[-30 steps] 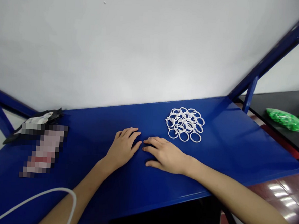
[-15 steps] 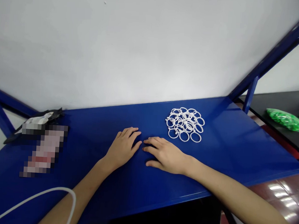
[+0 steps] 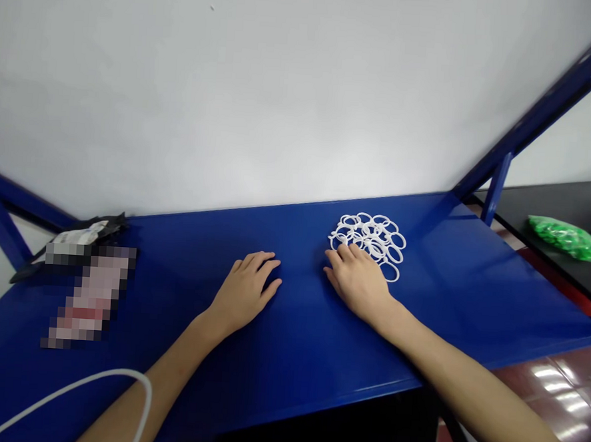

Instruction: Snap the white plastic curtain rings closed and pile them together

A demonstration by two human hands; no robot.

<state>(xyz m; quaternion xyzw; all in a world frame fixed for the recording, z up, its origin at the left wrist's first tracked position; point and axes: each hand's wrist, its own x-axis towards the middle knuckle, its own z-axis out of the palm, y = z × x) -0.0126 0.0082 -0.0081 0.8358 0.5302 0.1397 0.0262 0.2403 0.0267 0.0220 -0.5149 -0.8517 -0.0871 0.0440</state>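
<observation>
A heap of white plastic rings (image 3: 375, 236) lies on the blue shelf top (image 3: 287, 354), toward the back right. My right hand (image 3: 359, 281) lies palm down with fingers stretched out, its fingertips resting on the near edge of the heap and covering a few rings. My left hand (image 3: 246, 291) lies flat on the blue surface to the left, fingers apart, holding nothing.
A black and white packet (image 3: 74, 237) and a blurred-out item lie at the left. A white cable (image 3: 90, 382) curves over the near left corner. Blue frame struts (image 3: 532, 115) rise at the right. A bag of green pieces (image 3: 562, 236) sits on a black table beyond.
My right hand has moved forward and right, from beside my left hand onto the near edge of the ring heap. My left hand has stayed put.
</observation>
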